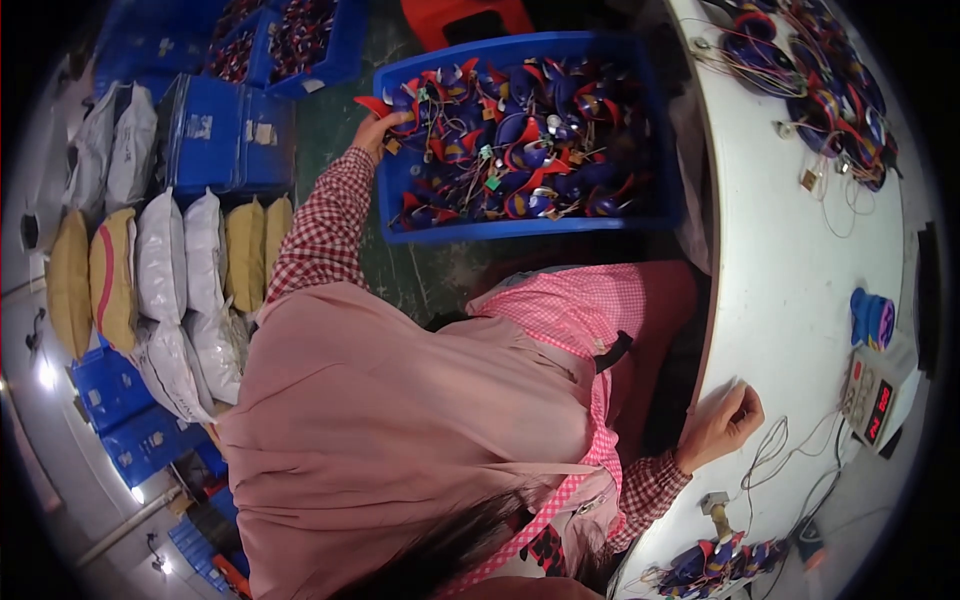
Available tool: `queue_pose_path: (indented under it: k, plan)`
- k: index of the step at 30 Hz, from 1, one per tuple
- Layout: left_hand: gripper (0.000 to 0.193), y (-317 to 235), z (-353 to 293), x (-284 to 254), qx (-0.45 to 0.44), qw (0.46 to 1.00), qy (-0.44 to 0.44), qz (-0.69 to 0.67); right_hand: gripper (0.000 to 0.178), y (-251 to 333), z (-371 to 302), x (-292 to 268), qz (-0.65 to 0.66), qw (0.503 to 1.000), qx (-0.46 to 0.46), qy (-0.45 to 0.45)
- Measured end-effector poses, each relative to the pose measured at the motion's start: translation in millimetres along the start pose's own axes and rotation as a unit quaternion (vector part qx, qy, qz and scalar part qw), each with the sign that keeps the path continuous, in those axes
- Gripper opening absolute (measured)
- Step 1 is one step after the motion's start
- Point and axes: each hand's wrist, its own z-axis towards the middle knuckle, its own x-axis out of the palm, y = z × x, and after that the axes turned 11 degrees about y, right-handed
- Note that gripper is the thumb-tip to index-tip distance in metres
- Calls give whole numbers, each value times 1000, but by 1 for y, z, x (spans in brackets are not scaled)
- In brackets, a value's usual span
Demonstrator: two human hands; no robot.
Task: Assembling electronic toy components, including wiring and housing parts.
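Observation:
My left hand (374,132) reaches to the left rim of a blue plastic bin (520,232). Its fingers are closed on a dark-blue and red plastic part (397,97). Many similar curved parts (530,150) with thin wires and small square tags fill the bin, heaped over one another. Over the white table (790,290), near its front edge, my right hand (728,425) is curled with thumb and fingers together. Whether anything small is pinched there, I cannot make out. A loose cable (770,450) lies just beyond that hand.
More wired parts (835,90) are piled at the table's far end, others (715,565) at the near end. A control box with a lit display (872,400) stands beside a blue spool (872,320). Sacks (163,255) and blue crates (225,135) line the left. A red stool (470,20) sits behind the bin.

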Motion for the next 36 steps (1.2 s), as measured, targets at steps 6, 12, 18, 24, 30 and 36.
queue_pose_path:
  k: [6, 12, 18, 24, 30, 36]
  plan:
    - [47, 38, -32, -8, -89, 995, -10, 43, 20, -6, -1, -3, -49, 999, -15, -4]
    - [45, 115, -8, -31, -23, 989, 140, -50, 5, -25, -5, -4, -17, 998, -41, -43]
    - [83, 136, 32, -55, -39, 900, 166, 402, 8, -28, 10, 1, -89, 978, -155, -105]
    - [69, 42, 65, -69, -150, 771, 331, 523, 20, -4, -34, -40, -74, 968, -159, -180]
    - [31, -100, 120, 79, 160, 792, 267, 526, 17, -39, -128, -160, -36, 914, -38, -403]
    - [31, -195, -182, 530, 275, 631, 638, 346, 38, -146, -184, -252, 64, 878, 209, -425]
